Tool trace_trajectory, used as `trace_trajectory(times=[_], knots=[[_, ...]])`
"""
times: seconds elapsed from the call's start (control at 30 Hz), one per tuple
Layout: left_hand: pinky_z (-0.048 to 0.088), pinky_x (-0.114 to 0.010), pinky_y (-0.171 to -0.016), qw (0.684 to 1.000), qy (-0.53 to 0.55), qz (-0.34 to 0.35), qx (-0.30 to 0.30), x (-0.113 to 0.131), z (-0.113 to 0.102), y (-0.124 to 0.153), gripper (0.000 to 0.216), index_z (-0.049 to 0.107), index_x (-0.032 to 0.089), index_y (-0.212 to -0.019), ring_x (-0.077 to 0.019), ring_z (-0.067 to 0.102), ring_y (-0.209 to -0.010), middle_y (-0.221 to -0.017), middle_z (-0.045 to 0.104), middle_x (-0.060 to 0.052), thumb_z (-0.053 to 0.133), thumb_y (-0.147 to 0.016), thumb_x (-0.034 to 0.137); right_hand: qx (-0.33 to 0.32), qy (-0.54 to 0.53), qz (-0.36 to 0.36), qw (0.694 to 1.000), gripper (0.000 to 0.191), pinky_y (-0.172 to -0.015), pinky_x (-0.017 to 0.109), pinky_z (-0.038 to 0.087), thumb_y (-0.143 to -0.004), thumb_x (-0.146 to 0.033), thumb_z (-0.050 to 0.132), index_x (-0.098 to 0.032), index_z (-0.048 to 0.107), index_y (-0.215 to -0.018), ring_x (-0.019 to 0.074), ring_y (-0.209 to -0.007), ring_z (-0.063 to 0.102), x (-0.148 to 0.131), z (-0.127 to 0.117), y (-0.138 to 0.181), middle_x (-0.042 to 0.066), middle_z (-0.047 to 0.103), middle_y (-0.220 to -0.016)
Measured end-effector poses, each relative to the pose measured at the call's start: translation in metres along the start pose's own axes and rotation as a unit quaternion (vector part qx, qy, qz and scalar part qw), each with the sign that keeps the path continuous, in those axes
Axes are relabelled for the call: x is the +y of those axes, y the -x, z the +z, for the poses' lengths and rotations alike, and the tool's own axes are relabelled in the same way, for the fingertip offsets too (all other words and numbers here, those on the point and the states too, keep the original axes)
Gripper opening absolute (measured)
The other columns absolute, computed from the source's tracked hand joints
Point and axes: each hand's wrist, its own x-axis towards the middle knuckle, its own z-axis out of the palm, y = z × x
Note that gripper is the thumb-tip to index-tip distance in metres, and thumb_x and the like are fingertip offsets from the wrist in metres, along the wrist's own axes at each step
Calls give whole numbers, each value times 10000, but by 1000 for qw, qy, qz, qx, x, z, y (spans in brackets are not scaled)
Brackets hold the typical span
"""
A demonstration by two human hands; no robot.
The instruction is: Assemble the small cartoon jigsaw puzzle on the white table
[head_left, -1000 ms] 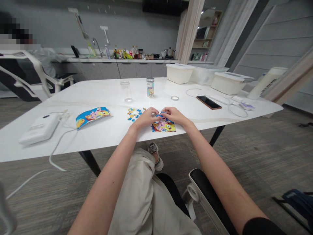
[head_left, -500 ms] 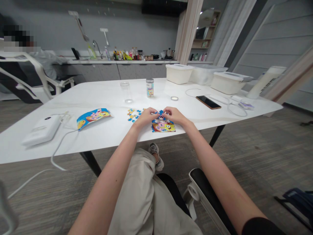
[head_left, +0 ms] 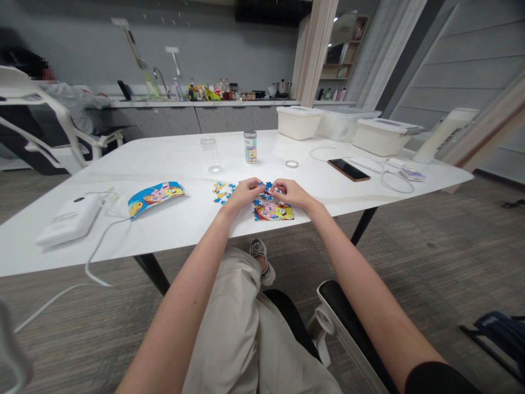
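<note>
Both hands meet over the white table just behind a partly joined jigsaw puzzle [head_left: 274, 212], which shows pink and yellow cartoon figures. My left hand [head_left: 246, 192] has its thumb and fingers pinched at a blue jigsaw piece [head_left: 261, 184]. Facing it, my right hand [head_left: 290, 192] is curled with its fingertips closed on a jigsaw piece among the small blue and dark-red ones [head_left: 268, 187]; fingers partly cover these. Loose yellow and blue pieces [head_left: 221, 191] lie left of my left hand. Farther left, a curved picture sheet [head_left: 158, 198] shows similar cartoon figures.
Behind the hands stand a clear jar [head_left: 211, 156], a can with a cartoon label [head_left: 250, 148] and a ring-shaped lid [head_left: 291, 163]. A phone [head_left: 348, 169], cables and lidded boxes [head_left: 299, 123] are at right. A white device [head_left: 69, 221] lies left. Another person sits far left.
The blue piece between my fingertips has shifted slightly, and more blue and dark-red pieces show between the hands. My fingers have moved a little; the camera view has shifted slightly.
</note>
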Motion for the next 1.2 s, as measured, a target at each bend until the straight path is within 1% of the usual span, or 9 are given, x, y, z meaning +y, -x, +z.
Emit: trace_trajectory(times=[0.17,0.33,0.47,0.57,0.73,0.93,1.07,1.2], knots=[[422,-261,-651,999,49,-12,17,1,-1,1,261,606,174,-771,-127,565,-658,-679,625,18,736,-705,390,15,6,4,1000,308,-614,260,298,-739,-412,604,-146,628,-893,121,-617,382,-1,0,-1,-36,471,-645],[464,-279,-710,995,94,-17,21,1,-2,1,342,625,166,-775,-144,620,-700,-717,683,-9,794,-647,434,14,17,4,1000,278,-601,265,281,-775,-434,577,-161,568,-724,116,-598,361,1,-1,-1,-40,416,-600],[482,-282,-706,995,99,-20,14,-1,-3,1,387,643,164,-773,-157,646,-705,-710,704,-22,828,-600,457,20,1,-6,1000,259,-592,267,281,-787,-420,558,-173,534,-709,119,-588,359,1,-1,-1,-38,422,-589],[484,-275,-675,996,85,-25,26,-4,-3,1,358,658,164,-769,-159,654,-686,-710,713,-32,832,-601,429,35,1,-15,999,202,-600,267,297,-771,-369,555,-182,517,-706,124,-594,378,-1,-1,-1,-30,451,-603],[492,-272,-644,994,75,-37,65,-6,-1,0,315,673,159,-732,-163,656,-646,-667,708,-35,834,-591,391,45,0,-21,999,133,-610,269,313,-761,-315,530,-189,514,-721,132,-603,400,-5,0,-2,-21,490,-619],[521,-282,-646,992,76,-38,97,-7,-1,-2,298,678,149,-721,-180,675,-653,-663,717,-55,809,-627,399,54,8,-19,998,126,-635,278,317,-774,-314,501,-191,506,-745,141,-620,407,-6,3,-5,-12,512,-656],[526,-283,-648,990,71,-23,121,-8,0,0,290,685,142,-736,-191,687,-670,-694,732,-74,797,-649,395,64,25,-25,997,125,-671,288,327,-794,-310,487,-196,495,-742,158,-667,443,-6,5,-8,3,532,-689],[528,-288,-653,987,62,-7,145,-6,1,2,242,683,133,-739,-197,693,-666,-705,736,-90,765,-690,355,69,29,-37,997,149,-702,296,338,-815,-320,474,-199,484,-729,171,-710,462,-6,8,-11,15,546,-723]])
